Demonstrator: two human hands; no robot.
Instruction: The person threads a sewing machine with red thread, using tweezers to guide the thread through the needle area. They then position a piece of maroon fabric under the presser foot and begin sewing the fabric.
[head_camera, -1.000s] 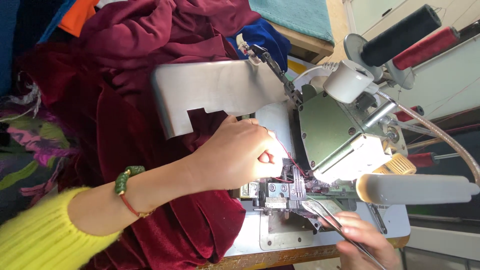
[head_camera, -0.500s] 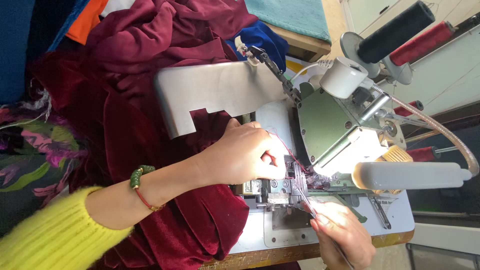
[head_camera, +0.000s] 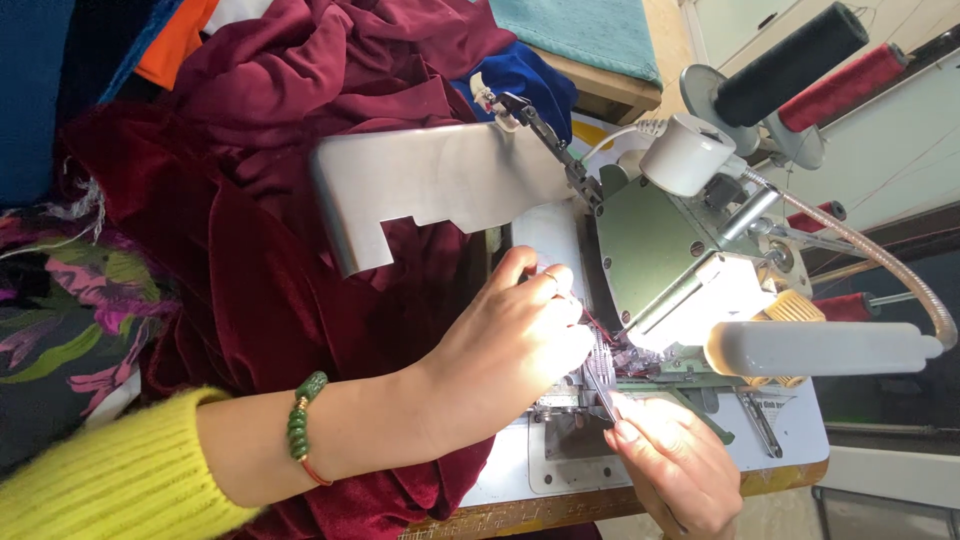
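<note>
1. Hands at centre and lower right of the frame, both gathered at the needle area of a green overlock sewing machine (head_camera: 660, 240).
2. Left hand (head_camera: 515, 345), with yellow sleeve (head_camera: 110, 480) and green bead bracelet (head_camera: 303, 425), curled loosely beside the presser foot; fingertips pinched near a thin red thread (head_camera: 598, 322), but cannot tell if really gripping it.
3. Right hand (head_camera: 675, 470), lower right, closed around slim metal tweezers (head_camera: 600, 385); tips directed up toward the needle.
4. Key relation: long axis of tweezers running from lower right up to upper left, ending just under left fingertips; thread lying above the tips, so right hand nearer to needle, left hand nearer to thread.
5. Maroon velvet fabric (head_camera: 260, 250) heaped at left, passing under the grey metal guard plate (head_camera: 440, 185).
6. Thread cones (head_camera: 790, 65) at upper right; white lamp (head_camera: 820, 348) on flexible neck at right.
</note>
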